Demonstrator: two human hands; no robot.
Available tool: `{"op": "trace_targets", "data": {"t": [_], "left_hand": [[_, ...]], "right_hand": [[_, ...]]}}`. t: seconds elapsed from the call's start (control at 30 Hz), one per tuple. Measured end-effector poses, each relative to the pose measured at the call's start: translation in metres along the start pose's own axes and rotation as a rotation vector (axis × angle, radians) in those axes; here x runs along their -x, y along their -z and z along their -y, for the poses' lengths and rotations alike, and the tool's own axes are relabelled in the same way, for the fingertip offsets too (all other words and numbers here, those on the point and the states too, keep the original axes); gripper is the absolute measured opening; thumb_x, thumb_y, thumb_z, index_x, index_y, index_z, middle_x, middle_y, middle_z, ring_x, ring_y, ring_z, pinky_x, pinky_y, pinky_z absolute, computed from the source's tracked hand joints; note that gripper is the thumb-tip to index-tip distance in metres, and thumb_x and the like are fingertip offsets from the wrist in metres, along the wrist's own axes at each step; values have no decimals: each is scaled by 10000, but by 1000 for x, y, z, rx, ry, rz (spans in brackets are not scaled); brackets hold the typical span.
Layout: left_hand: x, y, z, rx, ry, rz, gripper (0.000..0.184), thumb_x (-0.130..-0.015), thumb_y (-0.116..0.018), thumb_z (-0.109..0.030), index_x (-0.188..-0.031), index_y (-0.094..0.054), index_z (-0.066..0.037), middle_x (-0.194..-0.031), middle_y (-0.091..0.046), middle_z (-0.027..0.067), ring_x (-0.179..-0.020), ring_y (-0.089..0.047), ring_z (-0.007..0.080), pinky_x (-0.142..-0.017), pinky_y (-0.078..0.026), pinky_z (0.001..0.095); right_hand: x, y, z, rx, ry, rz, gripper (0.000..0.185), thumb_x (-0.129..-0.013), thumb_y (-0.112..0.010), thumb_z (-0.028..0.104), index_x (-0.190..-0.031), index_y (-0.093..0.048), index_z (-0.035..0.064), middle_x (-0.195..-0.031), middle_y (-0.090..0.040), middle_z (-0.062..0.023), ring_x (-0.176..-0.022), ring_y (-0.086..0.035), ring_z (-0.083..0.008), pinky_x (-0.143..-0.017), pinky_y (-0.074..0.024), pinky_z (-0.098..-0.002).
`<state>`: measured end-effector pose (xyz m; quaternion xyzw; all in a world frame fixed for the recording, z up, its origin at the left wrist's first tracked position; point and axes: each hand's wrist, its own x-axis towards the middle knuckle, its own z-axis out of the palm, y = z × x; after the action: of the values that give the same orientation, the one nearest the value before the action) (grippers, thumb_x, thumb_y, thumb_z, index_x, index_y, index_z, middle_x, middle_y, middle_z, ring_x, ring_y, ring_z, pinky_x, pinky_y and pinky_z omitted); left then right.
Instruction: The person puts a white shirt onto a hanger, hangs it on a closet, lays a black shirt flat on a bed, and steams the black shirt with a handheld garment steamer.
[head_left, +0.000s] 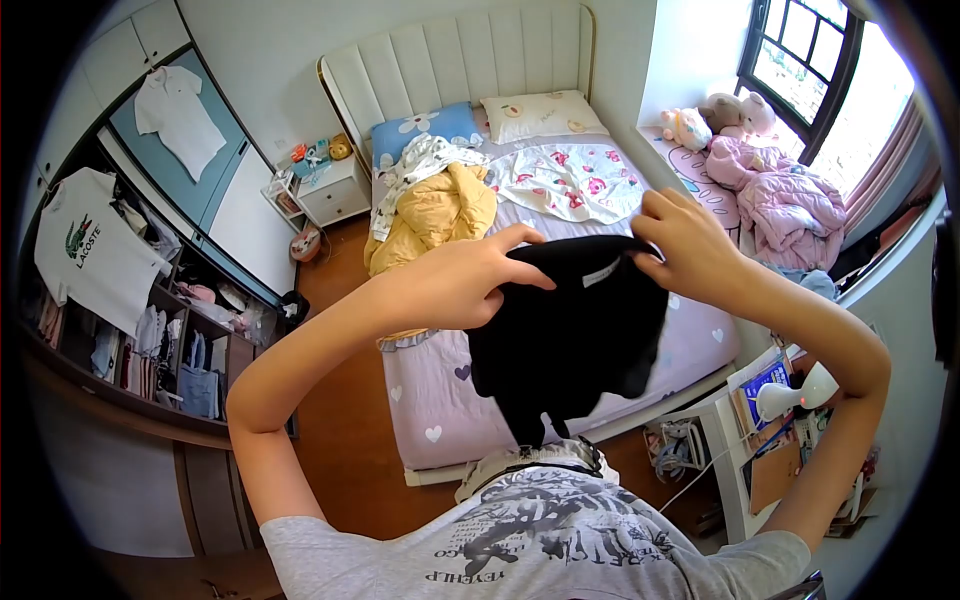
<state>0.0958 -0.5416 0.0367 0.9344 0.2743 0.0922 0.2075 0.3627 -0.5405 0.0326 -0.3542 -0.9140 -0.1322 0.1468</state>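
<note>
A black garment (575,340) hangs in front of me, its upper edge stretched between my hands. A small white label (601,273) shows inside that edge. My left hand (495,272) is closed on the upper left corner, with thumb and fingers bent around the cloth. At the upper right corner, my right hand (690,235) pinches the fabric. The lower part droops in uneven folds near my waist. Whether it is a top or shorts I cannot tell.
A bed (430,385) with a yellow quilt (450,205) lies ahead. Wardrobe shelves with clothes and a white Lacoste T-shirt (95,245) stand left. On the right are a desk (735,470) with a white lamp (795,392) and a window seat with a pink quilt (790,200).
</note>
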Motion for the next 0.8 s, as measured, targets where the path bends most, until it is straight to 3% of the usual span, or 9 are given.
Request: {"op": "trace_targets", "data": {"t": [0.03, 0.17, 0.27, 0.37, 0.4, 0.5, 0.57, 0.7, 0.8], "left_hand": [[-4, 1, -1, -61, -13, 24, 391, -675, -463, 63, -1022, -578, -78, -1127, -448, 129, -929, -525, 281, -765, -439, 318], [-23, 2, -4, 32, 30, -64, 360, -683, -465, 70, -995, -579, -69, -1065, -488, 137, -925, -524, 294, -759, -439, 326], [-36, -1, 10, -56, -90, -286, 270, -694, -473, 85, -897, -591, -50, -872, -556, 106, -860, -524, 307, -735, -424, 361], [-41, 7, 17, -102, -182, -391, 244, -668, -461, 88, -820, -601, -41, -832, -551, 113, -862, -509, 296, -744, -424, 368], [-42, 9, 15, -113, -191, -397, 244, -668, -461, 88, -820, -601, -41, -832, -551, 113, -862, -509, 296, -744, -424, 368], [-46, 14, 7, -153, -140, -372, 248, -647, -458, 88, -802, -596, -48, -822, -546, 111, -878, -493, 288, -752, -419, 360], [-50, 16, 2, -163, -102, -417, 251, -640, -453, 76, -800, -590, -61, -818, -546, 103, -862, -502, 277, -736, -426, 362], [-55, 16, 14, -394, -53, -499, 197, -678, -454, 26, -802, -566, -78, -791, -553, 86, -794, -541, 268, -681, -444, 354], [-55, 18, 28, -445, 44, -557, 244, -679, -447, 38, -865, -550, -83, -842, -561, 76, -823, -546, 265, -676, -440, 353]], "right_hand": [[-4, -1, 0, -96, -7, -80, 184, -694, -607, 131, -825, -521, 33, -753, -518, -108, -746, -544, -279, -639, -426, -388], [-18, 4, 1, -315, -239, 19, 192, -721, -528, 50, -889, -434, 34, -693, -529, -154, -669, -517, -358, -582, -389, -409], [-27, 4, -3, -337, -250, -36, 261, -703, -498, 37, -943, -396, 45, -665, -544, -159, -651, -535, -354, -583, -389, -418], [-36, 8, -5, -320, -286, -40, 284, -685, -492, 46, -959, -420, 53, -678, -546, -152, -653, -549, -332, -598, -402, -408], [-39, 5, -8, -300, -202, -101, 265, -689, -484, 54, -949, -432, 42, -707, -551, -168, -689, -548, -339, -626, -408, -420], [-52, 1, -12, -327, -74, -191, 233, -700, -476, 79, -927, -478, 31, -766, -558, -178, -763, -545, -342, -672, -420, -421], [-62, 7, -5, -587, -282, 164, 212, -718, -477, 109, -916, -496, 37, -774, -564, -174, -774, -546, -348, -677, -420, -421], [-69, -11, -8, -584, -197, 113, 169, -764, -498, 163, -870, -523, 34, -773, -575, -190, -756, -553, -355, -664, -417, -425], [-73, -37, -21, -486, -247, -68, 173, -798, -477, 158, -872, -550, 20, -747, -579, -202, -735, -552, -376, -662, -430, -429]]}}
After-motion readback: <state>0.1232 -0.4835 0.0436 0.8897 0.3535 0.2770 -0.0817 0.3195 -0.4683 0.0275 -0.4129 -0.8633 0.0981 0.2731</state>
